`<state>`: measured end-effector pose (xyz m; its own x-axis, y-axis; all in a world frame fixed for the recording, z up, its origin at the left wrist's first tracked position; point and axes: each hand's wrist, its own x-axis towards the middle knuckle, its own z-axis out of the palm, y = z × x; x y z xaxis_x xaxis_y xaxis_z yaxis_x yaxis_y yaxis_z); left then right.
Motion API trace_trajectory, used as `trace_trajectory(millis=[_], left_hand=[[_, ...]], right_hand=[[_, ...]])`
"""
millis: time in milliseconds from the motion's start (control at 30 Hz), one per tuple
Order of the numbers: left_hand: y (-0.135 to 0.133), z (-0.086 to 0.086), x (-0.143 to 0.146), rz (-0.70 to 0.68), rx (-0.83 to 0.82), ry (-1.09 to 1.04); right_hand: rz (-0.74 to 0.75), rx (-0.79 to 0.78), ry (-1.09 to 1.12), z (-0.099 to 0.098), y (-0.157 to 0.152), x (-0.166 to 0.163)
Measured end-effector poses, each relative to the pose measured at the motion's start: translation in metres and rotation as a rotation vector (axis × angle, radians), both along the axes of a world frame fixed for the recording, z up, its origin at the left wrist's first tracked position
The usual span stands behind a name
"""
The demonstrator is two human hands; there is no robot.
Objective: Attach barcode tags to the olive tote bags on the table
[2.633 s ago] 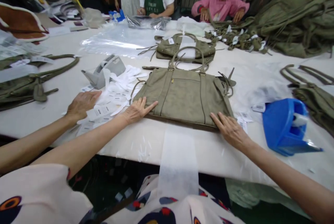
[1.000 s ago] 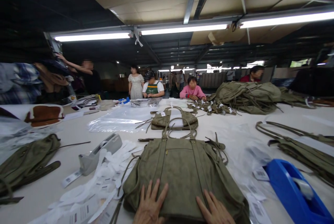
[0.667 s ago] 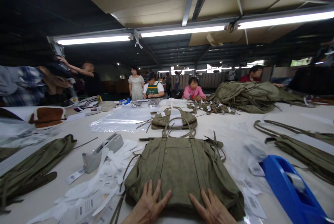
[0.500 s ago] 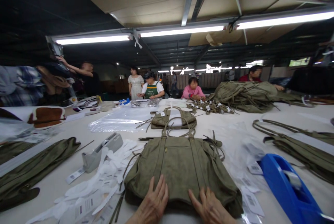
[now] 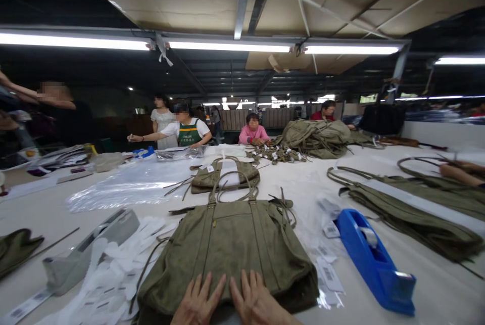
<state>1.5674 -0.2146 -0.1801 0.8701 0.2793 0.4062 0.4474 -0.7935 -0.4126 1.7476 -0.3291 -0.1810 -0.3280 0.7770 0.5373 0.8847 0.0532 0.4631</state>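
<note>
An olive-green handbag (image 5: 227, 244) lies flat on the table in front of me, its two looped handles pointing away and thin cords trailing at its sides. My left hand (image 5: 199, 299) rests on its near edge, fingers spread. Close beside it, my right hand (image 5: 259, 299) also lies on the bag with fingers stretched out. Neither hand grips anything. Just beyond the handles sits another olive bag (image 5: 246, 173) with a white paper band (image 5: 229, 172) round it.
Left of the bag are a grey tape dispenser (image 5: 93, 249) and a heap of white labels (image 5: 117, 269). A blue tape dispenser (image 5: 373, 259) stands right, near more olive bags (image 5: 409, 214). Clear plastic bags (image 5: 132, 183) lie further back. Several people work around the table.
My hands have drawn closer together on the bag's near edge. The view has swung right, so a person's arm now shows at the right edge. The aproned person has stretched an arm out leftward.
</note>
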Motion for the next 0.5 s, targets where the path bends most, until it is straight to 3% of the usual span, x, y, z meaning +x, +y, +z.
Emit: trace_trajectory(millis=[167,333,500], left_hand=[[-0.009,0.013,0.008,0.004,-0.067,0.141],[-0.021,0.034,0.022,-0.242,0.037,0.137],[-0.028,0.03,0.018,-0.254,-0.026,0.153]], right_hand=[[0.082,-0.071,-0.043,0.004,-0.005,0.007],[0.093,-0.105,-0.038,0.014,-0.018,0.007],[0.031,-0.098,0.07,0.023,-0.038,0.009]])
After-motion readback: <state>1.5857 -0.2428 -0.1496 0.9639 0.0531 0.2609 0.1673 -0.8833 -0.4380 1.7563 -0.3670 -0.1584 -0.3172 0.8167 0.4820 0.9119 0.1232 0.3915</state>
